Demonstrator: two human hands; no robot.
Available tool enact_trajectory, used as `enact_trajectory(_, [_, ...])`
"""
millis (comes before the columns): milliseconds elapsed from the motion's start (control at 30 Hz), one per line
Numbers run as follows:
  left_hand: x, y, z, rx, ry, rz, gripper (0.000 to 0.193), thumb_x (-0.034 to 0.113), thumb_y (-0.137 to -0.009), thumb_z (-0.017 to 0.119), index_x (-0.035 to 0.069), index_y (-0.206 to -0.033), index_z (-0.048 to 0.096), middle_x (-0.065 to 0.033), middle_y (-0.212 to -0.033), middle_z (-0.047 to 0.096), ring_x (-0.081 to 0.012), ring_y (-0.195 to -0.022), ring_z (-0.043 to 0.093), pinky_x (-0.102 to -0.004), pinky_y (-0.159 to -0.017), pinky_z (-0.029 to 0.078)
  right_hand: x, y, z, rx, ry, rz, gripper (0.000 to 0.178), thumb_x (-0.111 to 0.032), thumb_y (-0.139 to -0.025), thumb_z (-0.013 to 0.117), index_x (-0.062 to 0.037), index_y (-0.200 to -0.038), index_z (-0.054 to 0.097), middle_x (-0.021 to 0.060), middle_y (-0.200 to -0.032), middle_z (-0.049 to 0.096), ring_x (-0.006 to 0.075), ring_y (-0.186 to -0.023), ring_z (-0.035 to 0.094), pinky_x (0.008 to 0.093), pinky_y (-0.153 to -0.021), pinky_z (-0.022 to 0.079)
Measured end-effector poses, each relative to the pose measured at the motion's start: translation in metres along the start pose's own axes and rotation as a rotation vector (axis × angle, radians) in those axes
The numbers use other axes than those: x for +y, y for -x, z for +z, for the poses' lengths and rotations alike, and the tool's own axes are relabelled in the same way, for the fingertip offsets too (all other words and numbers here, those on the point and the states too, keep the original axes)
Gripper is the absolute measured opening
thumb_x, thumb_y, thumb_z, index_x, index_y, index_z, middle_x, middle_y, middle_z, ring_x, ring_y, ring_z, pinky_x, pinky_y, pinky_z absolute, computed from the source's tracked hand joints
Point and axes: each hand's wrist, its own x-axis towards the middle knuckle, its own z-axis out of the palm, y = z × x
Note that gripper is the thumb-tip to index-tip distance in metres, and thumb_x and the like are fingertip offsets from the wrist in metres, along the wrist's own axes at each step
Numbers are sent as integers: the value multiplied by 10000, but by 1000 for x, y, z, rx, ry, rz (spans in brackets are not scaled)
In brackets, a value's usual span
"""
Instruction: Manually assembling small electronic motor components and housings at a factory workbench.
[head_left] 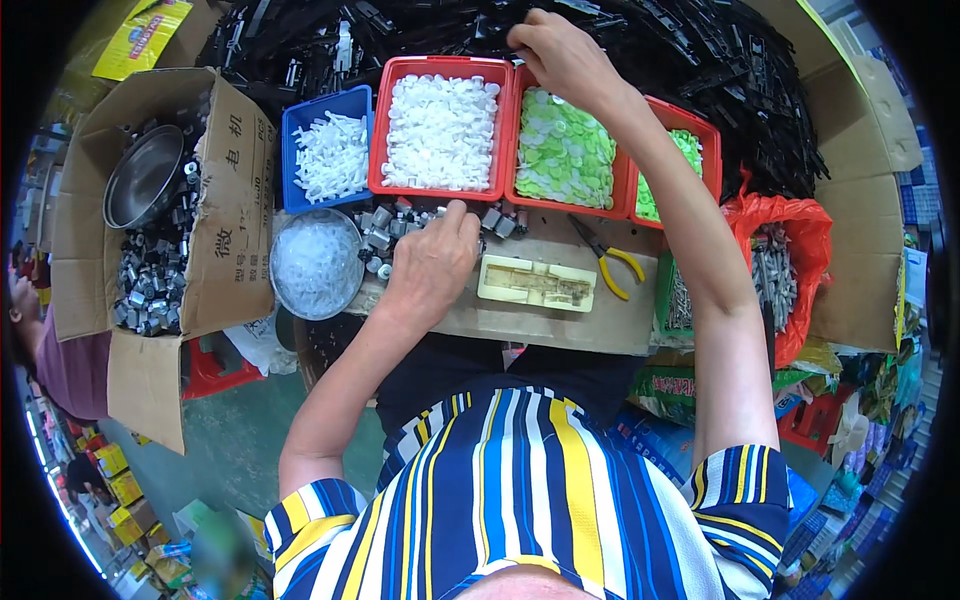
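My left hand (437, 256) rests over a heap of small silver motors (385, 232) on the board. Its fingers are curled in, with the tips hidden from above. Reaching far over the red trays, my right hand (566, 52) is at the edge of a big pile of black plastic parts (680, 60). Its fingers are bent together at the pile, and whatever is between them cannot be made out. Right of my left hand lies a cream-coloured moulded fixture (537, 283) with a slotted recess. Pliers with yellow handles (612, 262) lie beyond it, jaws pointing away.
Red trays hold white pieces (440, 125) and green discs (565, 150); a blue tray (290, 160) holds white sticks. A round bowl (317, 265) has clear pieces. A carton (235, 220) of motors stands left, a red bag (815, 260) of metal parts right.
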Motion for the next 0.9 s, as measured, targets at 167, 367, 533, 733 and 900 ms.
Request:
enact_trajectory(167, [1,3,-6,-22,39,51,245,175,-835,671,25,-1005,577,-91,-864,537,-233,-731,616,-356,-610,507,0,-40,20,-260,-22,86,112,-70,-850,647,-33,-903,738,151,-968,688,308,-921,677,407,-770,572])
enact_trajectory(367, [-8,18,-6,40,169,120,333,205,-802,706,13,-1050,594,-91,-941,578,-237,-804,598,-350,-669,492,13,-43,29,-162,-199,238,169,-109,-906,621,-18,-977,745,160,-932,719,285,-817,700,372,-768,576])
enact_trajectory(533, [-11,18,0,81,129,169,315,167,-794,711,-7,-1027,590,-106,-926,565,-248,-815,597,-357,-673,493,11,-45,29,-193,-168,201,189,-138,-917,629,-18,-1019,734,159,-911,722,271,-798,702,357,-771,577])
enact_trajectory(733, [-8,14,4,123,203,104,275,142,-807,697,-2,-997,560,-115,-869,537,-272,-801,592,-371,-672,491,-13,-80,37,-205,-202,199,189,-144,-886,669,-18,-1016,723,138,-887,715,242,-776,693,329,-746,566])
enact_trajectory(900, [-1,7,3,117,198,44,271,157,-786,723,21,-927,537,-109,-816,519,-266,-738,592,-363,-613,497,-46,-112,59,-4,-354,171,230,-201,-804,697,26,-828,665,242,-819,665,418,-825,655,484,-732,516])
